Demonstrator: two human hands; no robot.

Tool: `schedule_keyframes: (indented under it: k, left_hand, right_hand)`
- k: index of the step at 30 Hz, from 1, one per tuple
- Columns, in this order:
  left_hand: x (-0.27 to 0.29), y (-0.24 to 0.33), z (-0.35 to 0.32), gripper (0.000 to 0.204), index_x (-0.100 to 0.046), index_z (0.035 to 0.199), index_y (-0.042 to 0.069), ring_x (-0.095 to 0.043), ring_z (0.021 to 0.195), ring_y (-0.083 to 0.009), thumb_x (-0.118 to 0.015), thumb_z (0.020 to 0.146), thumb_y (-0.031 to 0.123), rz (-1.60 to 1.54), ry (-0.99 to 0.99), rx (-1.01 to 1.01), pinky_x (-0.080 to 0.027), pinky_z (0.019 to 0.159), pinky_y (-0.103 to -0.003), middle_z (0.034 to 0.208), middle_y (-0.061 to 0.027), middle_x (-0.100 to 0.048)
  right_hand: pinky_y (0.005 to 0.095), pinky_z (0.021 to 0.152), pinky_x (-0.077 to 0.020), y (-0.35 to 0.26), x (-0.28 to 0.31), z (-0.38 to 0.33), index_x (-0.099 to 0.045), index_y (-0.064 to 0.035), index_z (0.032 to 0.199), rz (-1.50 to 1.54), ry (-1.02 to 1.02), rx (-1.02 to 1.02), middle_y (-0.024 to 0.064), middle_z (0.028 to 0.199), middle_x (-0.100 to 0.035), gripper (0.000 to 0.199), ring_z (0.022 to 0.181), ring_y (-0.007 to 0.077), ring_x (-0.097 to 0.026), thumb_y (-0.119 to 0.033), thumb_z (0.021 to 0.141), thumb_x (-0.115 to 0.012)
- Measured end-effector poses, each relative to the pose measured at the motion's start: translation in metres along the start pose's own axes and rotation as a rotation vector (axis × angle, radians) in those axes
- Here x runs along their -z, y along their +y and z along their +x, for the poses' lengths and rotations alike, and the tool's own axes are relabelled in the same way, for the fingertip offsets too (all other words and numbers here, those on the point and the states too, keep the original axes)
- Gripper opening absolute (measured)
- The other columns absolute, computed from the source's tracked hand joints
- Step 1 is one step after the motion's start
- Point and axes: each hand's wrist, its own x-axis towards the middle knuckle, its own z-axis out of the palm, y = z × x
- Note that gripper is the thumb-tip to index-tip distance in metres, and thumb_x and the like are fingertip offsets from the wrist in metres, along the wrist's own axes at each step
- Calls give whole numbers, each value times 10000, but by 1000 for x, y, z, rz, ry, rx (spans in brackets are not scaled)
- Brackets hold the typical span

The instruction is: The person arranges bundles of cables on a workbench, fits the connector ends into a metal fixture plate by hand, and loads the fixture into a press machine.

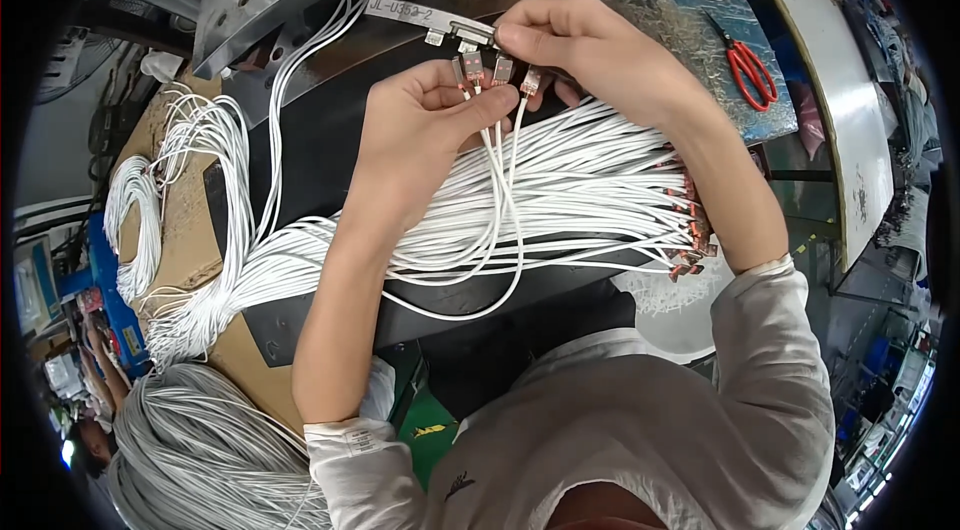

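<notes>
The left hand (412, 125) pinches cable plugs (473, 66) just beside the metal strip (415, 17); the right hand (600, 45) is at its end, grip too hidden to tell. Likely plug-fitting; the next move calls for careful alignment.

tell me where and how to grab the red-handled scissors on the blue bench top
Probably best by the red handle loops, coming from the near side and slightly above with the right hand. The loops angle back toward the person while the narrow blades point away, and the scissors seem to lie flat on the blue bench top.
</notes>
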Motion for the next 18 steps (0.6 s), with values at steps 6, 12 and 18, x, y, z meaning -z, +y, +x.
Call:
schedule_keyframes:
  k: [6, 12, 18]
  left_hand:
    - [0, 1, -1, 137, -699, 962, -15, -657, 730, -86, -759, 878, 75, -43, -17, 27, -526, 659, -214, 831, -45, -708]
    - [4, 4, -4, 175, -705, 986, -32, -645, 709, -96, -768, 873, 85, -85, -12, 69, -527, 646, -214, 804, -49, -687]
    - [7, 4, -4, 197, -711, 1003, -39, -636, 694, -97, -769, 876, 100, -26, -58, 96, -534, 647, -221, 803, -47, -679]
  right_hand:
    - [176, 548, -351, 5, 1, 1, -661, -54, 1077, -71, 32, 64, -53, 822, -623, 283, 681, 17, -558, -318, 1026, -572]
    - [175, 542, -345, 4, 4, 1, -665, -49, 1085, -75, -24, 77, -53, 818, -630, 287, 679, 16, -563, -318, 1011, -598]
    - [181, 542, -351, 2, 10, 0, -668, -40, 1086, -87, 4, 55, -47, 822, -633, 289, 679, 24, -571, -311, 998, -624]
